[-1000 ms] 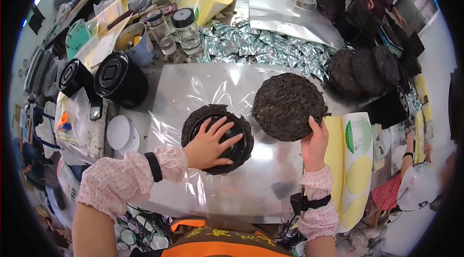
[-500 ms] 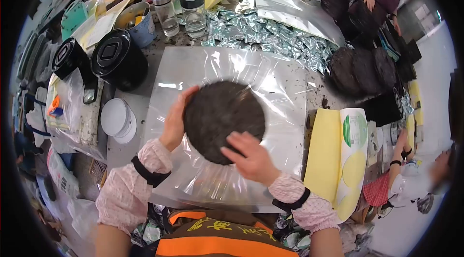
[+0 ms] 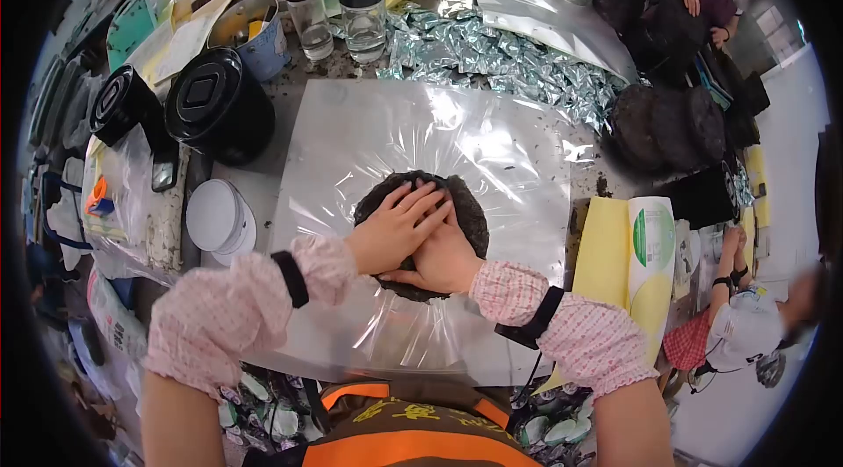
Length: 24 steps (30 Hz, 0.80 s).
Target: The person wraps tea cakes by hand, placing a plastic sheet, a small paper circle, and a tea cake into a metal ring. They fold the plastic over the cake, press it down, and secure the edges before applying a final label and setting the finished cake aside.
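Observation:
A dark round tea cake (image 3: 472, 208) lies flat on a sheet of clear plastic film (image 3: 421, 129), which creases outward around it. Both of my hands press down on its top near the middle. My left hand (image 3: 399, 228) has its fingers stretched out and overlaps the fingers of my right hand (image 3: 446, 252). The right hand lies flat beneath it, thumb pointing left. Much of the cake's surface is hidden under the hands. Under the film is a pale flat board (image 3: 518, 335).
Black lidded canisters (image 3: 219, 107) and white discs (image 3: 219, 217) are on the left. Glass jars (image 3: 362, 17) and foil packets (image 3: 509, 54) lie at the back. More dark cakes (image 3: 667, 129) and a yellow-and-white roll (image 3: 623, 247) are on the right. Two other people are at the far right.
The cake, earlier tilted and raised between my hands, now lies down on the film. My left hand moved from its edge onto its top, across the right hand.

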### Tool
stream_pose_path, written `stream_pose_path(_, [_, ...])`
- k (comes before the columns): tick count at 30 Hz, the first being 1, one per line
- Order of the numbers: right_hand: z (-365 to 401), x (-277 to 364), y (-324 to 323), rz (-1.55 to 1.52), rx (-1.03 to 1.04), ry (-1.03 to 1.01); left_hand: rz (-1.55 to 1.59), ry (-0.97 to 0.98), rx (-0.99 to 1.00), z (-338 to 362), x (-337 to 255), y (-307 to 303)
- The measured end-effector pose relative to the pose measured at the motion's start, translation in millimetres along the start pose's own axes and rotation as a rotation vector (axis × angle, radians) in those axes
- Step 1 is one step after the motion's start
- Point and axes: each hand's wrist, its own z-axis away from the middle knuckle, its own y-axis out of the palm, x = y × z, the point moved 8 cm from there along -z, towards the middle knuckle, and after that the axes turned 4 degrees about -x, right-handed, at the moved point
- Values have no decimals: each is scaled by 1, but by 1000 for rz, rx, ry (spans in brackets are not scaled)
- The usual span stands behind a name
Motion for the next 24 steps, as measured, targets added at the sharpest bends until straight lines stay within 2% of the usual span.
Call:
stream_pose_path(3, [-3,-4,18,-111,243,14,116,-41,133,-3,10,13])
stream_pose_path(8, [-2,-2,28,-17,163,9,-114,-29,119,-6,-4,10])
stream_pose_path(9, [-1,-1,30,30,147,24,-110,-45,62,-6,-4,12])
stream_pose_path(11, [-4,-6,31,29,61,44,107,-175,-16,-2,-25,-9])
stream_pose_path(13, [-6,-5,20,-37,-72,33,448,-132,177,39,-94,-23])
stream_pose_path(15, [-4,-2,14,-5,-58,24,1107,86,198,80,-168,-57])
stream_pose_path(18, [-3,0,15,-7,-57,15,641,-257,397,145,-148,21])
stream_pose_path(22, [-3,2,11,-10,-68,19,-101,-606,-275,145,-12,-32])
stream_pose_path(24, [-4,3,17,79,-73,12,53,-418,-241,91,-20,-41])
